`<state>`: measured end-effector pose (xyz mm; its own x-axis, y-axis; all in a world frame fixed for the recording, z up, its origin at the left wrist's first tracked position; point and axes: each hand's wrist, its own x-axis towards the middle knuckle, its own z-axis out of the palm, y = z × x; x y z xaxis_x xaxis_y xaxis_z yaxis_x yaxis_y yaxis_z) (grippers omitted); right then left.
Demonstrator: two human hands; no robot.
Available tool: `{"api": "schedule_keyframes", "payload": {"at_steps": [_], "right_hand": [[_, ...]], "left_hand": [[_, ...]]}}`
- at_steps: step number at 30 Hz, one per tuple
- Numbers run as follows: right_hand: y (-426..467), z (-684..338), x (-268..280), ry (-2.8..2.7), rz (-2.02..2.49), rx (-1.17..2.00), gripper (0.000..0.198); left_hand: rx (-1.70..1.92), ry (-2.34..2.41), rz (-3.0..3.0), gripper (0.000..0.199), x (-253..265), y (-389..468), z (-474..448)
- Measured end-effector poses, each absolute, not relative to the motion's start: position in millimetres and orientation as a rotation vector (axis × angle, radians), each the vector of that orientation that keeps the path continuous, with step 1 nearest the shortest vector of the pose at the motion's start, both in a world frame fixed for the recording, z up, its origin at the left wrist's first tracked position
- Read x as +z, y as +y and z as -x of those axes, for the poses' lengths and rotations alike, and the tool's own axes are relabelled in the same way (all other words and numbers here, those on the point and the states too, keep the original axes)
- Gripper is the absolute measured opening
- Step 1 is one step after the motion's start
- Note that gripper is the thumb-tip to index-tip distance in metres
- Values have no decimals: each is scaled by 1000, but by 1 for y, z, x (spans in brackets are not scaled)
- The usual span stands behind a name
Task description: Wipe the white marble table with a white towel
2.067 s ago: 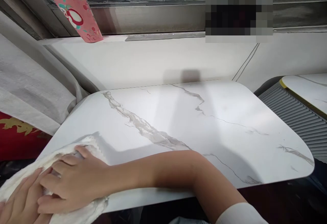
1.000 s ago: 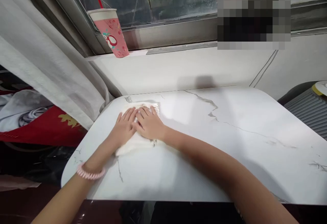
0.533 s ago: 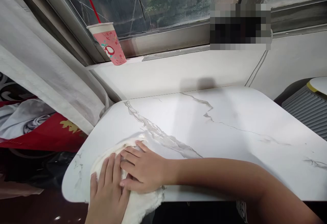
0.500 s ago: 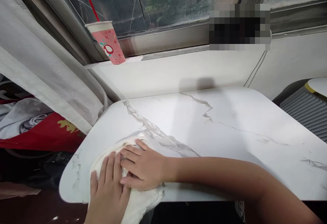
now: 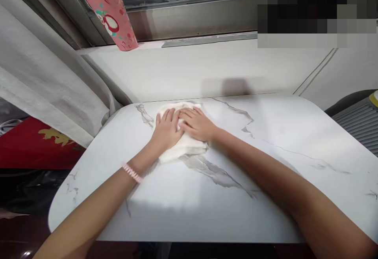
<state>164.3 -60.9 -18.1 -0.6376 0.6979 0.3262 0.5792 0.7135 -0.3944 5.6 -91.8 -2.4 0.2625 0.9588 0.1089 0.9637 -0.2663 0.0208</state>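
Note:
A white cloth (image 5: 180, 150) lies bunched on the white marble-patterned table (image 5: 141, 219), towards its back edge. My left hand (image 5: 167, 129) presses flat on the cloth's left part, fingers stretched out and pointing away from me. Beside it, my right hand (image 5: 198, 124) rests flat on the cloth's right part, its fingers reaching left towards the left hand. Both palms are hidden against the fabric. A pink coiled band (image 5: 132, 172) circles my left wrist.
A pink paper cup (image 5: 110, 16) stands on the window sill (image 5: 183, 43) at the back left. A grey-white curtain (image 5: 56, 66) hangs at the left, touching near the table's corner. Red fabric (image 5: 32, 144) lies below it. A grey ribbed object (image 5: 358, 123) stands at the right.
Both hands and the cloth have moved from the table's near left edge to the back, away from me and to the right. The view has come closer to the window.

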Motion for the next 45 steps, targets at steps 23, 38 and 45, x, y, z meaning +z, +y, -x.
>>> {"api": "schedule_keyframes", "payload": {"at_steps": [23, 38, 45], "right_hand": [[-73, -204, -16, -2481, 1192, 179, 47], [-239, -273, 6, -2735, 910, 343, 76], [-217, -316, 4, -2673, 972, 503, 70]], "left_hand": [[-304, -1740, 2620, 60, -7, -81, -40], [-387, -1522, 2787, 67, -8, -256, -70], [-225, -1288, 3265, 76, 9, -228, -78]]}}
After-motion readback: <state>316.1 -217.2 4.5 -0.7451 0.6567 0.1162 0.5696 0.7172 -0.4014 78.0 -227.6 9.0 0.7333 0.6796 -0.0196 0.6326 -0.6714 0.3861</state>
